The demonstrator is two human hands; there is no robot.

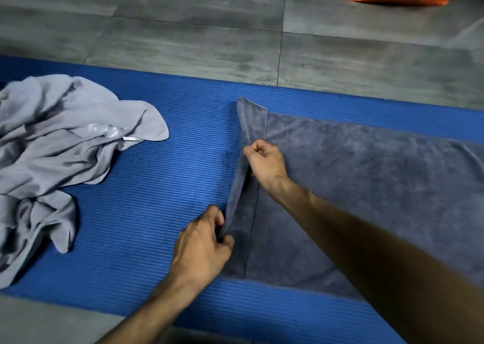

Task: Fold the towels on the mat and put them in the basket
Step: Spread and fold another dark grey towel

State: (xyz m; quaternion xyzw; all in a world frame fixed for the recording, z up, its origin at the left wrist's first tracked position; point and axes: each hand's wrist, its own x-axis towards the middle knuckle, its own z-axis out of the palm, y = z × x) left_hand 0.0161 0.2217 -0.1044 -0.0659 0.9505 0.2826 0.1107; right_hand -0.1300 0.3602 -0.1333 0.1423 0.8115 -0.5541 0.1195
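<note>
Grey tiled floor (183, 37), blue ribbed mat (157, 186), left hand (201, 246) and right hand (264, 163) both pinching dark towel (366, 186) edge

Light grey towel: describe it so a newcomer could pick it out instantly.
Start at the blue mat lying across the grey floor. The light grey towel is the crumpled heap at the mat's left end, untouched. Unlike the dark grey towel, spread flat at the right with both hands pinching its left edge, it is paler and bunched.

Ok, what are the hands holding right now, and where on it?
Both hands pinch the dark grey towel along its lifted left edge: left hand nearer, right hand farther.
</note>
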